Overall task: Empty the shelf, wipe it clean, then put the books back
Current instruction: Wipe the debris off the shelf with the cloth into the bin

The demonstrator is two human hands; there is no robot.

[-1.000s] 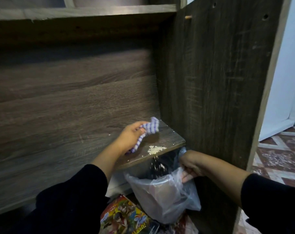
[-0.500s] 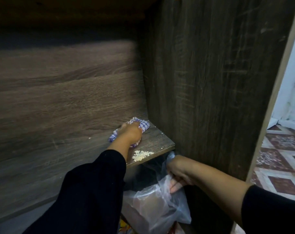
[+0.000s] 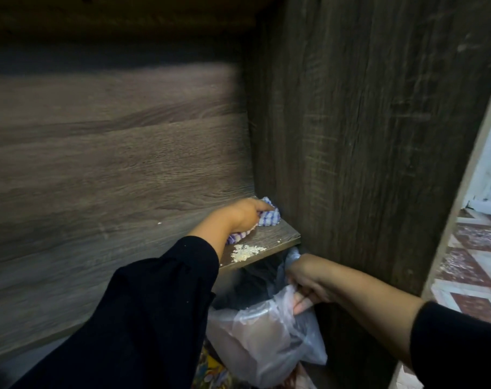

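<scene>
The dark wooden shelf board [image 3: 98, 209] holds no books. My left hand [image 3: 240, 216] grips a blue-and-white checked cloth [image 3: 269, 217] and presses it into the back right corner, against the side panel [image 3: 365, 136]. A small pile of pale crumbs [image 3: 245, 251] lies near the board's front right edge. Below that edge my right hand [image 3: 306, 279] holds the rim of a clear plastic bag [image 3: 266, 338] open under the crumbs.
A colourful book or magazine cover [image 3: 210, 372] shows on the floor under the bag. Patterned red and white floor tiles [image 3: 474, 262] lie to the right of the side panel. A few crumbs [image 3: 159, 223] sit further left on the board.
My left hand has carried the cloth from the crumb pile back into the shelf's right corner. The crumbs that were falling into the bag have stopped; my right hand keeps its hold on the bag.
</scene>
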